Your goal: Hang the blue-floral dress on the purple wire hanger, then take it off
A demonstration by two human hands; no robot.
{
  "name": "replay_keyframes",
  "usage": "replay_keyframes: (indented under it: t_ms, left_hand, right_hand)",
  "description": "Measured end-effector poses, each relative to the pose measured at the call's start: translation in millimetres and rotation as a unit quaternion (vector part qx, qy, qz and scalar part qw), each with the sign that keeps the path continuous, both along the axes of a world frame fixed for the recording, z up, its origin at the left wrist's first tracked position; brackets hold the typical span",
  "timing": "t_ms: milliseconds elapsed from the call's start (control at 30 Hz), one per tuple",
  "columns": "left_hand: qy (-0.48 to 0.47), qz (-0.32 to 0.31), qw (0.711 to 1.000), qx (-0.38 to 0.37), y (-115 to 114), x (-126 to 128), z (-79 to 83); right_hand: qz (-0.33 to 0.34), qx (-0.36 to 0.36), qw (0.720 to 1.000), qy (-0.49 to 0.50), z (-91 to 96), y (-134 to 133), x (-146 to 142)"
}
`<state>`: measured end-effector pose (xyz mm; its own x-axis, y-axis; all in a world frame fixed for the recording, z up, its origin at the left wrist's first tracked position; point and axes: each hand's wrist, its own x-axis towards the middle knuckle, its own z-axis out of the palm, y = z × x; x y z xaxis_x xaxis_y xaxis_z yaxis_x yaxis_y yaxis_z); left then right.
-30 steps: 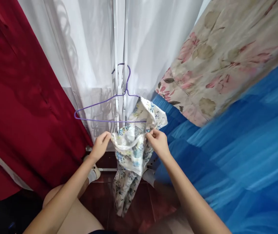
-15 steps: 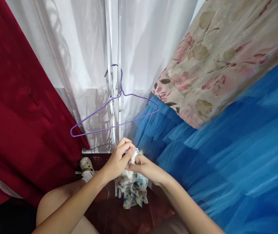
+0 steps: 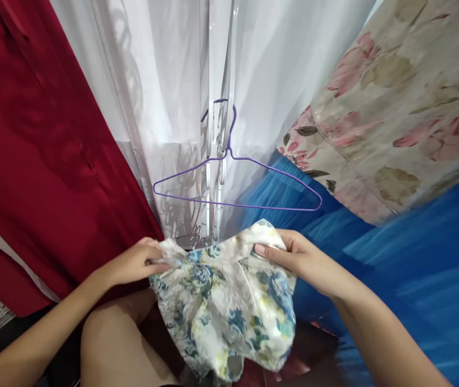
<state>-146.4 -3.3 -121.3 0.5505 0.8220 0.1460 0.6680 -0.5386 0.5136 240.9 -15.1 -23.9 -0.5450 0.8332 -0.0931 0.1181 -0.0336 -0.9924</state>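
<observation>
A pair of floral shorts (image 3: pixel 221 301), white with blue, green and yellow print, is spread between my two hands, waist side up. My left hand (image 3: pixel 136 260) pinches its upper left corner. At the upper right, my right hand (image 3: pixel 294 250) grips the waist edge, thumb on the near side and fingers behind the cloth. Just beyond the shorts hangs a bare purple wire hanger (image 3: pixel 253 207), hooked on a white metal stand (image 3: pixel 212 64). Folds hide part of the shorts' lower edge.
Dark red cloth (image 3: pixel 44 134) hangs at the left and white curtains (image 3: pixel 165 70) behind the stand. On the right are a beige floral garment (image 3: pixel 374 118) and blue tulle-like fabric (image 3: pixel 407 269). My bare knee (image 3: pixel 112 333) is below my left arm.
The bunched shorts have been opened out and stretched wide as my hands moved apart. The hanger has turned more face-on, and the view has shifted slightly left.
</observation>
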Motion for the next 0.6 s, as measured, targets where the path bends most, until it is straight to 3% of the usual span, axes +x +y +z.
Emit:
replay_keyframes:
  t_ms: [100, 200, 367, 467, 600]
  left_hand:
    - [0.117, 0.026, 0.988, 0.094, 23, -37, 35.0]
    - [0.154, 0.102, 0.964, 0.191, 46, -57, 70.4]
    - [0.151, 0.131, 0.947, 0.252, 82, -45, 120.5]
    - [0.151, 0.102, 0.953, 0.242, 97, -27, 132.6]
    - [0.14, 0.12, 0.964, 0.192, 107, -21, 119.3]
  right_hand:
    - [-0.03, 0.069, 0.997, -0.007, 1.2, 13, -11]
    - [-0.091, 0.143, 0.985, -0.028, -4.9, 31, -21]
    - [-0.172, 0.276, 0.938, -0.122, -18.0, 66, -30]
    - [-0.161, 0.327, 0.918, -0.16, -25.5, 74, -34]
    - [-0.186, 0.356, 0.899, -0.173, -33.3, 69, -34]
